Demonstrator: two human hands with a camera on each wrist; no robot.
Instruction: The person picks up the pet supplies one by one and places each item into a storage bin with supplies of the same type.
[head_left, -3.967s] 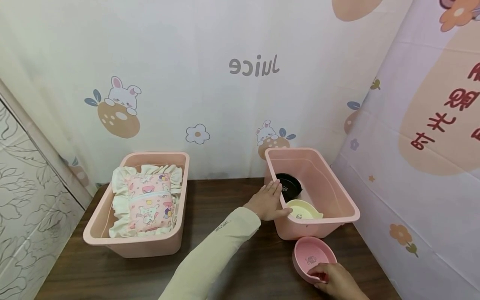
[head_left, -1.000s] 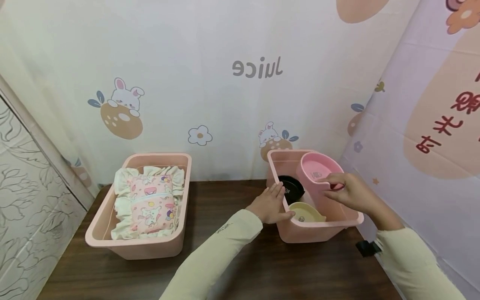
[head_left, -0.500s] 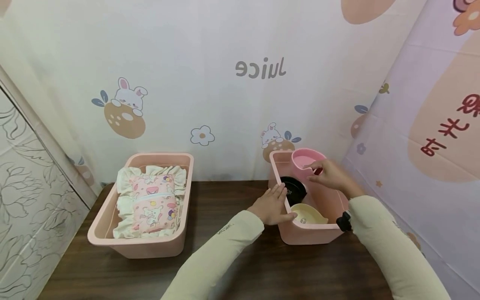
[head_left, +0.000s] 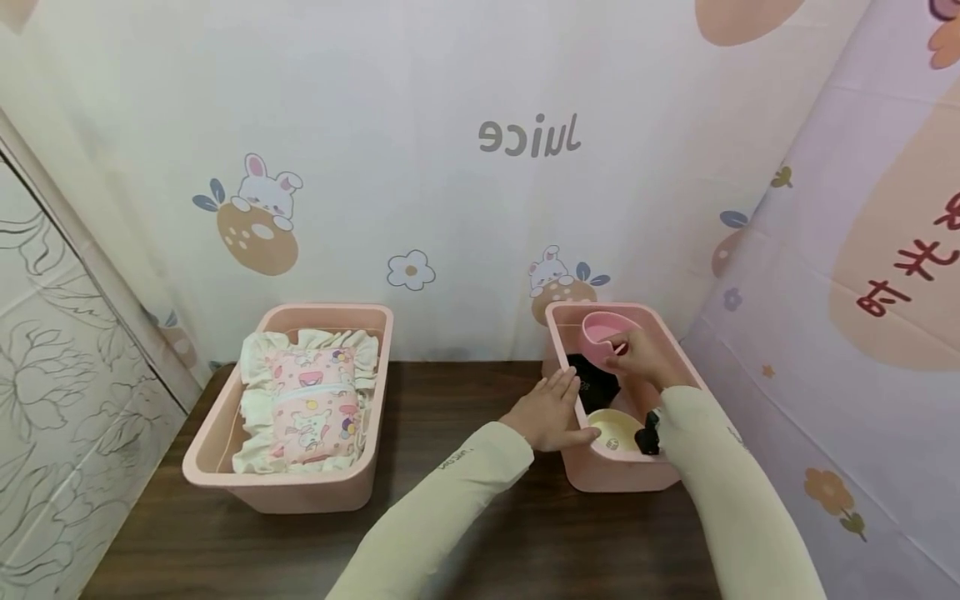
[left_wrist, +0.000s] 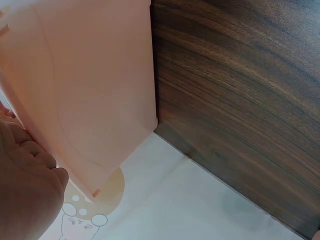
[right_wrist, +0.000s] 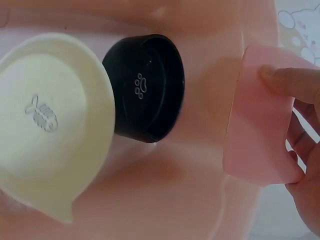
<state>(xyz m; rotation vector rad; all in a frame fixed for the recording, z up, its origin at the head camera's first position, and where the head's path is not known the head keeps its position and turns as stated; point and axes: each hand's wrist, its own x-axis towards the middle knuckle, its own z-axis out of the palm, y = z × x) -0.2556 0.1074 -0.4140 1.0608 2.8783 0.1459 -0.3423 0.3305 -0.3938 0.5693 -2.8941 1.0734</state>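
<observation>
My right hand pinches the rim of a pink pet bowl at the back of the right pink tub. In the right wrist view this bowl is tilted on its side, thumb on its outer wall. Below it in the tub lie a black bowl with a paw print and a cream bowl with a fishbone print. My left hand rests on the tub's left rim, fingers fairly straight and thumb near the front corner. Part of the black bowl is hidden by the left fingers.
On the left of the dark wooden table stands another pink tub. It holds a pink patterned pillow-like item with cream ruffles. A printed curtain hangs behind the table, and another printed sheet borders the right side.
My right hand has lifted the pink bowl from the table before the right tub, carried it over the tub and lowered it at the back. The left hand has stayed on the rim.
</observation>
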